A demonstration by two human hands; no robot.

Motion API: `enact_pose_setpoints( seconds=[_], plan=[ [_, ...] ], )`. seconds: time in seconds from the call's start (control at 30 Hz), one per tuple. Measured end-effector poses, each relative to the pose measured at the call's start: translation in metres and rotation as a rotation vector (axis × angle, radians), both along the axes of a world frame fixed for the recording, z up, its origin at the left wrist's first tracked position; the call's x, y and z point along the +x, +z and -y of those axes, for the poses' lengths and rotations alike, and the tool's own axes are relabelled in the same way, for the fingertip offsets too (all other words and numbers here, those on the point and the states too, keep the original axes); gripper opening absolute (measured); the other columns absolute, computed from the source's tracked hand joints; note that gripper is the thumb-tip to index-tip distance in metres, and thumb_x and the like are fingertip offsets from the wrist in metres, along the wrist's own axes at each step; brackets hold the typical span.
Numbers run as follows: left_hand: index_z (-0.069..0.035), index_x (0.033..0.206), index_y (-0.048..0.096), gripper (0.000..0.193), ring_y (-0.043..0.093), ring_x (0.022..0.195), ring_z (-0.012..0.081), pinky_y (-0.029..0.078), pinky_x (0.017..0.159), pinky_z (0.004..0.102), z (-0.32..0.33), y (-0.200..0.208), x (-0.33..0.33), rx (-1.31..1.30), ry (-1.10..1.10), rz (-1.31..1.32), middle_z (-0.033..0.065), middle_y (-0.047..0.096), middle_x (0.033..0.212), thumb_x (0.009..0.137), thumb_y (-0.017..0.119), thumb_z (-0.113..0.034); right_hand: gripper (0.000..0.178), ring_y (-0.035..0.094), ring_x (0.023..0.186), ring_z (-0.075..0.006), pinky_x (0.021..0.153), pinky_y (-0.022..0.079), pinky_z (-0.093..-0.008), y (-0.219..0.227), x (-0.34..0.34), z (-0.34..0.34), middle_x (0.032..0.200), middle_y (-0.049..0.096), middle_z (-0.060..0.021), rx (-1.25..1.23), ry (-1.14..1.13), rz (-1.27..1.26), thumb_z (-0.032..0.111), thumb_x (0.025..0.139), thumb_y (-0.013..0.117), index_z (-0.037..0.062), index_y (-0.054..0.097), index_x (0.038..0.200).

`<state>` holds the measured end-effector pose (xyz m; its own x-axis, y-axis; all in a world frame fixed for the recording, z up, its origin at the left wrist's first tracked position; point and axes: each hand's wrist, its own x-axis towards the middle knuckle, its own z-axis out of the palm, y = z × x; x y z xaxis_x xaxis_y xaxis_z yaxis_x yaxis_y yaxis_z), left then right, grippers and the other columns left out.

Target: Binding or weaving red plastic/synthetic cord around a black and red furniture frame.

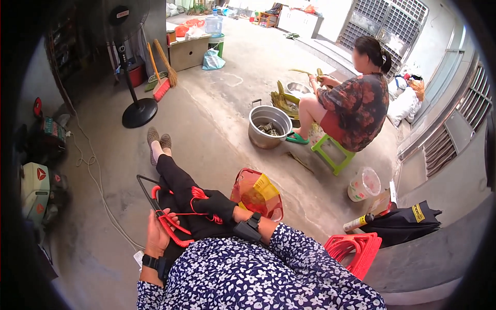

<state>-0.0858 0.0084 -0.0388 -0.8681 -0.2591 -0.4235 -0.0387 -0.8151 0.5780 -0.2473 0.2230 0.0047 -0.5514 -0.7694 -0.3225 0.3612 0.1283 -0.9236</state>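
Observation:
My bare left hand [159, 227] grips a dark bent frame [147, 179] over my lap, part of it wound tightly with red cord [170, 227]. A strand of that cord runs across to my right hand [219, 205], which wears a black glove. The gloved fingers close on the cord, and a loose red bundle [198, 193] shows beside them. Just beyond the right hand, on the floor, is a red plastic basket [243, 186] with something yellow in it. To the right of my right forearm lies a stack of red frames [361, 253].
A person [354, 101] on a green stool [333, 155] handles long green leaves beside a metal pot [258, 137]. A standing fan [139, 112], brooms [163, 89] and a floor cable [98, 181] are left. A white bucket [364, 185] and black umbrella [403, 225] stand right.

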Motion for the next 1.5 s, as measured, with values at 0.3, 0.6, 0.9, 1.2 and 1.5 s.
enact_pose_setpoints(
  seconds=[0.3, 0.6, 0.9, 1.2, 1.5],
  plan=[
    [0.002, 0.122, 0.052, 0.061, 0.064, 0.092, 0.0302, 0.052, 0.090, 0.0461, 0.006, -0.016, 0.006, 0.023, 0.026, 0.005, 0.0185, 0.066, 0.101, 0.102, 0.036, -0.053, 0.039, 0.060, 0.084, -0.0064, 0.071, 0.050, -0.0223, -0.001, 0.001, 0.003, 0.101, 0.064, 0.0005, -0.025, -0.015, 0.109, 0.021, 0.090, 0.070, 0.0014, 0.061, 0.122],
    [0.001, 0.120, 0.056, 0.062, 0.065, 0.093, 0.0282, 0.051, 0.093, 0.0445, 0.005, -0.010, 0.005, -0.015, 0.013, 0.018, 0.0165, 0.066, 0.101, 0.102, 0.034, -0.054, 0.034, 0.057, 0.076, -0.0055, 0.064, 0.047, -0.0214, -0.001, -0.003, 0.006, 0.093, 0.064, 0.0011, 0.033, 0.004, 0.090, 0.025, 0.091, 0.067, 0.0018, 0.062, 0.115],
    [0.001, 0.122, 0.053, 0.059, 0.064, 0.095, 0.0291, 0.051, 0.093, 0.0454, 0.005, -0.013, 0.002, -0.002, 0.020, 0.057, 0.0174, 0.065, 0.103, 0.103, 0.034, -0.050, 0.026, 0.051, 0.067, -0.0039, 0.057, 0.041, -0.0199, -0.003, -0.011, -0.001, 0.081, 0.058, 0.0044, 0.001, -0.004, 0.113, 0.025, 0.093, 0.065, 0.0037, 0.063, 0.107],
    [0.002, 0.124, 0.052, 0.055, 0.063, 0.098, 0.0302, 0.050, 0.096, 0.0466, 0.008, -0.019, 0.004, 0.011, 0.021, 0.047, 0.0185, 0.064, 0.107, 0.105, 0.030, -0.044, 0.026, 0.052, 0.069, -0.0043, 0.059, 0.042, -0.0194, -0.003, -0.010, -0.006, 0.083, 0.059, 0.0032, -0.037, -0.036, 0.106, 0.025, 0.093, 0.064, 0.0025, 0.063, 0.107],
    [0.002, 0.124, 0.052, 0.054, 0.064, 0.099, 0.0313, 0.050, 0.095, 0.0468, 0.009, -0.023, 0.006, 0.044, 0.035, 0.028, 0.0194, 0.064, 0.108, 0.105, 0.030, -0.043, 0.026, 0.052, 0.069, -0.0053, 0.059, 0.042, -0.0208, 0.003, -0.007, -0.004, 0.081, 0.059, 0.0024, 0.030, -0.059, 0.046, 0.025, 0.091, 0.065, 0.0021, 0.063, 0.103]
  ],
)
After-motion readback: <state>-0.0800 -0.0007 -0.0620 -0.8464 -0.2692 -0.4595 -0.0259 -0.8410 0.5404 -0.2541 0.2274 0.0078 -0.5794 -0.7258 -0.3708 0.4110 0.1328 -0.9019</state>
